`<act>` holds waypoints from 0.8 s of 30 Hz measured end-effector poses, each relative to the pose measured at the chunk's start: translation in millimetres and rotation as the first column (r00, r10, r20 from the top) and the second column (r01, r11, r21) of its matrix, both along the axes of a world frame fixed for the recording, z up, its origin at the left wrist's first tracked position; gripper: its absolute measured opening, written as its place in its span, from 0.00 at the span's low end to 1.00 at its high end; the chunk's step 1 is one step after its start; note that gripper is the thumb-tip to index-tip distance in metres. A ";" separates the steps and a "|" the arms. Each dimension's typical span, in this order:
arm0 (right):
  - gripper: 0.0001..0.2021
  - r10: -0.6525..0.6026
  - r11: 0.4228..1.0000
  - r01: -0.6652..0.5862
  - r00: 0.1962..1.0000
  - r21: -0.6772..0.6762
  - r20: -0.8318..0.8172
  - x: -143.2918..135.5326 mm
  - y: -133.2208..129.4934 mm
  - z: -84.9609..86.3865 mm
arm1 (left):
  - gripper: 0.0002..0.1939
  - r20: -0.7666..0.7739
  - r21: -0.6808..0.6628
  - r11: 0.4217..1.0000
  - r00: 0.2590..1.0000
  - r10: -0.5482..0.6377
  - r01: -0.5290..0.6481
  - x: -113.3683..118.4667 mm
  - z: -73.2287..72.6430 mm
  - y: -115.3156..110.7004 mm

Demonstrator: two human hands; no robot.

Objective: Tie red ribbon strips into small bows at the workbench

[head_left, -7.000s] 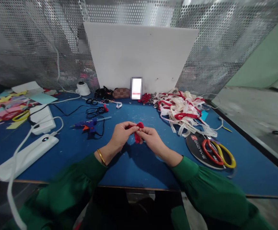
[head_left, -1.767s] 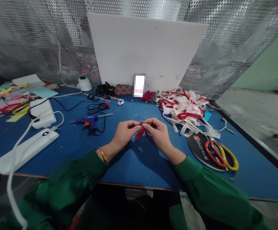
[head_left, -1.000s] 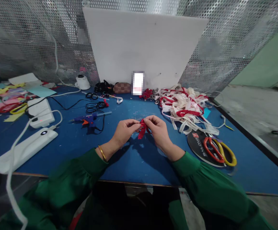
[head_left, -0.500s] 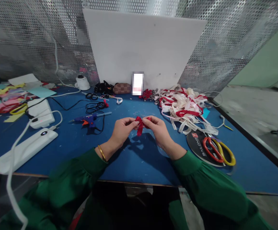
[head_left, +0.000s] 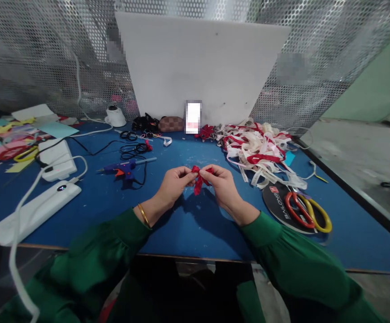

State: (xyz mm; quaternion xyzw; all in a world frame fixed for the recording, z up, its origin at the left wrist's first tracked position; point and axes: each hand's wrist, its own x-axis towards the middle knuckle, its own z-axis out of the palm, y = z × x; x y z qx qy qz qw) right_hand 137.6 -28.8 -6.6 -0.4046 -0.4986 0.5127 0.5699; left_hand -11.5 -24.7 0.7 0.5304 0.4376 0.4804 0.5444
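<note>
Both hands work at the middle of the blue table, raised above its surface. The red ribbon is located between them. The left hand clamps the left side of the ribbon, with thumb and forefinger pressed together. The right hand clamps the opposite side in the same pinch, with its thumb near the gathered centre. The ribbon is folded: a short loop stands at the top, and a tail hangs down in the gap between the hands. Whether a knot is formed cannot be determined, because the fingers cover part of the centre. A gold bracelet encircles the left wrist.

Left of the hands, a blue glue gun lies on the table with its nozzle toward the left. A black cord lies coiled just behind it. Farther left is a long white case with a small lit display.

At the right, scissors with one red and one yellow handle rest on a black card. Behind the card is a heap of white and red ribbons. At the rear, a phone with a lit screen stands upright in front of a white board.
</note>
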 end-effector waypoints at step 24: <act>0.15 0.033 0.997 -0.030 0.999 -0.077 0.036 2.6 4.1 2.4 | 0.14 0.069 -0.038 0.992 0.990 0.122 -0.120 -6.1 -4.1 6.2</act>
